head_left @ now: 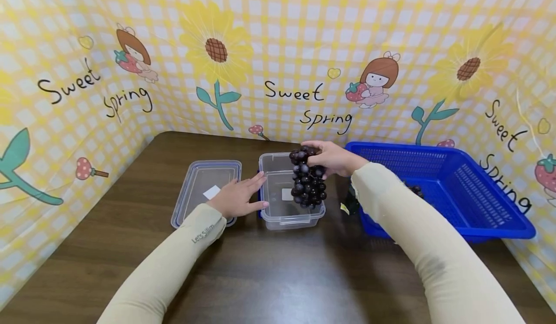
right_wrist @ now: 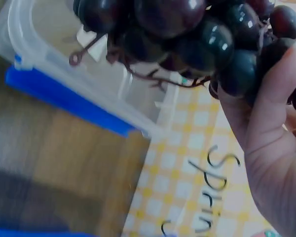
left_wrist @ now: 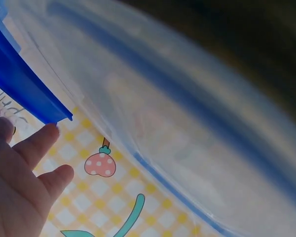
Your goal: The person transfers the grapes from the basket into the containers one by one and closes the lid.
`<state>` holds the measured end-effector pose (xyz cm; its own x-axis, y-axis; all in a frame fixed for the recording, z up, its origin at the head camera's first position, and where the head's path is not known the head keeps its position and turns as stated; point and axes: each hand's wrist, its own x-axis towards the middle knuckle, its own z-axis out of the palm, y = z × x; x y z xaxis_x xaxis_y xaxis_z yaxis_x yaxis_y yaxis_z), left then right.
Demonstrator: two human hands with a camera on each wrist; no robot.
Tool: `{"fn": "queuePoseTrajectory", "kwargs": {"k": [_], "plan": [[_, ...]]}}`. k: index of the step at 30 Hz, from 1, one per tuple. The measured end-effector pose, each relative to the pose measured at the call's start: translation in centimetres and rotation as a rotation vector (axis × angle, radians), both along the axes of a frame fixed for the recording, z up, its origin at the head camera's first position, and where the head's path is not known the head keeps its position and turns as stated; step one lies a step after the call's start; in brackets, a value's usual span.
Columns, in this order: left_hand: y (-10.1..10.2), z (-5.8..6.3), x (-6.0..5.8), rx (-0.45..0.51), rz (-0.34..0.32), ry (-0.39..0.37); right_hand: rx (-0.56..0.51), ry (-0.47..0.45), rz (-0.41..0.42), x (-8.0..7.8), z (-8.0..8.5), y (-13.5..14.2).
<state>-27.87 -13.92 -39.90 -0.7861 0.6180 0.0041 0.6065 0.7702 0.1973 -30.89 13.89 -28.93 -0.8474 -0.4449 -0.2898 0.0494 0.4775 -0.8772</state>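
A bunch of dark grapes point(head_left: 309, 186) hangs from my right hand point(head_left: 332, 159), over the right part of a clear plastic container point(head_left: 278, 213). In the right wrist view, thumb and fingers grip the grapes point(right_wrist: 187, 34), and bare brown stems stick out below them. My left hand point(head_left: 236, 197) has its fingers spread, with fingertips right at the container's left side, by a blue clip. Beneath that hand and wrist lies a clear lid point(head_left: 195, 179) with a blue seal, partly covered. The lid point(left_wrist: 153, 98) fills much of the left wrist view.
A large blue plastic basket point(head_left: 495, 208) stands at the right, with a few dark items point(head_left: 414, 189) inside, partly hidden by the right sleeve. A dark object with a yellow tag point(head_left: 344, 208) sits beside it. Patterned cloth point(head_left: 278, 49) walls the wooden table point(head_left: 269, 275).
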Motion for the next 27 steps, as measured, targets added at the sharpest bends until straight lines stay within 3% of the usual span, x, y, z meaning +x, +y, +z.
{"fn": "queuePoseTrajectory", "kwargs": {"k": [9,20,27], "plan": [[0.0,-0.2,0.2,0.010,0.003,-0.018,0.006,0.015,0.004,0.1,-2.0,-2.8],[0.4,0.0,0.0,-0.010,-0.001,-0.025,0.006,-0.011,0.004,0.2,-3.2,-3.1],[0.3,-0.1,-0.1,-0.014,0.004,-0.026,0.008,0.049,-0.029,0.2,-4.0,-3.6]]}}
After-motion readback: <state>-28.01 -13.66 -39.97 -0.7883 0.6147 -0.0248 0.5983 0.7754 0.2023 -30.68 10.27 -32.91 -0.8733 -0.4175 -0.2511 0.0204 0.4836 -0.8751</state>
